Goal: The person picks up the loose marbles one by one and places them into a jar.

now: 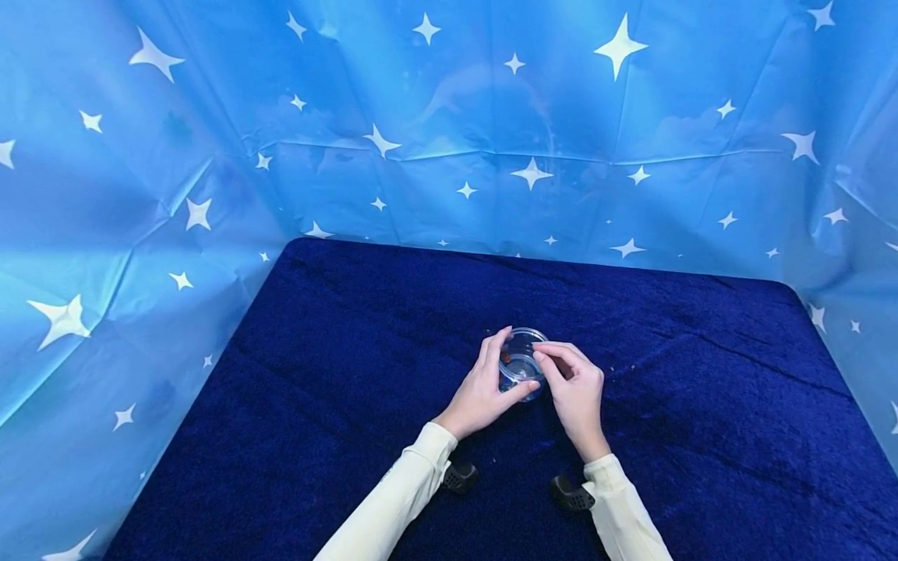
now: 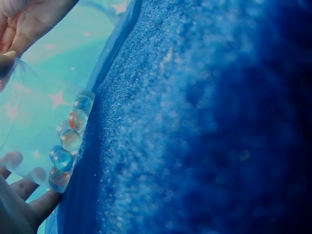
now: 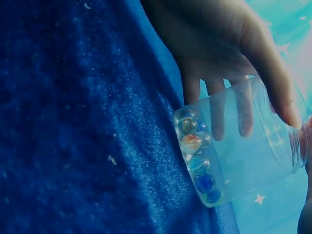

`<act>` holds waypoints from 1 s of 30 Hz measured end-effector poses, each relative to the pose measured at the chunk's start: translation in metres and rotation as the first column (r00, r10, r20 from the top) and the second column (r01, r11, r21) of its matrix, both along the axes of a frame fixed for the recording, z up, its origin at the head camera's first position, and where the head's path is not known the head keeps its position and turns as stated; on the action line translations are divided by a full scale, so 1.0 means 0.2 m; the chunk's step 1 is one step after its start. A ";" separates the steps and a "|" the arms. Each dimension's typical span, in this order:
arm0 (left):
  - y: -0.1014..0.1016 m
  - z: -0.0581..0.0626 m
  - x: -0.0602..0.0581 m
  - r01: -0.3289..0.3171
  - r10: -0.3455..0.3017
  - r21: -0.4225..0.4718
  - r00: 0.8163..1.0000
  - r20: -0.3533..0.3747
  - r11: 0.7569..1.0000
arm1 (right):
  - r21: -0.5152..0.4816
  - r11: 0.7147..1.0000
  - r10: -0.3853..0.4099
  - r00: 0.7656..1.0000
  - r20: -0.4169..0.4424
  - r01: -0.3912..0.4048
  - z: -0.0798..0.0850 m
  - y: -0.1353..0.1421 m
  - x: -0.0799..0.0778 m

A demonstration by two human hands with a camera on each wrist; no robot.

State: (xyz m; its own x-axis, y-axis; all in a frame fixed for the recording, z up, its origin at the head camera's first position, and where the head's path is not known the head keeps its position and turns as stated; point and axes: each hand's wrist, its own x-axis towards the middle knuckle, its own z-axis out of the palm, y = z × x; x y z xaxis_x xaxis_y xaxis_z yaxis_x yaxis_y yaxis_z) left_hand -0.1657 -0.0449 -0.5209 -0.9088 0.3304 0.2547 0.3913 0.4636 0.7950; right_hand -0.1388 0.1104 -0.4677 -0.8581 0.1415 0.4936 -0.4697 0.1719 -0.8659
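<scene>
A clear plastic jar (image 1: 521, 366) stands upright on the blue cloth, several glass marbles (image 3: 193, 143) lying at its bottom. Some marbles are blue, others clear with orange or amber swirls, also plain in the left wrist view. My left hand (image 1: 482, 396) grips the jar from its left side, thumb near the rim on the near side and fingers spread along the far wall. At the jar's mouth is my right hand (image 1: 577, 389), its thumb and forefinger brought together. Whether anything sits between those fingertips is hidden.
Dark blue plush cloth (image 1: 337, 351) covers the table. Blue curtains (image 1: 449, 117) with white stars hang behind it and at both sides. Black wrist devices (image 1: 571, 494) sit below both cream sleeves, close to the cloth. A few tiny light specks (image 1: 623, 367) lie right of the jar.
</scene>
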 end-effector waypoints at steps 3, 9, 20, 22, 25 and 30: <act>0.00 0.01 0.00 -0.002 0.002 -0.002 1.000 -0.006 1.000 | -0.012 1.000 0.003 1.000 -0.008 -0.003 -0.01 0.00 0.00; 0.00 0.03 0.01 -0.025 0.023 -0.077 0.999 -0.027 0.997 | -0.050 0.999 0.014 1.000 -0.022 -0.015 -0.11 0.03 -0.05; -0.03 0.12 0.04 -0.172 0.042 -0.399 0.948 -0.314 0.901 | 0.396 0.899 -0.125 0.977 -0.171 0.184 -0.13 0.16 -0.02; -0.04 0.13 0.07 -0.225 0.046 -0.490 0.935 -0.351 0.842 | 0.550 0.815 -0.123 0.982 -0.146 0.184 -0.13 0.19 0.01; -0.05 0.15 0.12 -0.272 0.049 -0.566 0.925 -0.377 0.778 | 0.716 0.682 -0.124 0.989 -0.086 0.148 -0.15 0.24 0.06; -0.06 0.17 0.17 -0.308 0.067 -0.594 0.917 -0.392 0.743 | 0.818 0.564 -0.139 0.989 -0.042 0.114 -0.19 0.28 0.10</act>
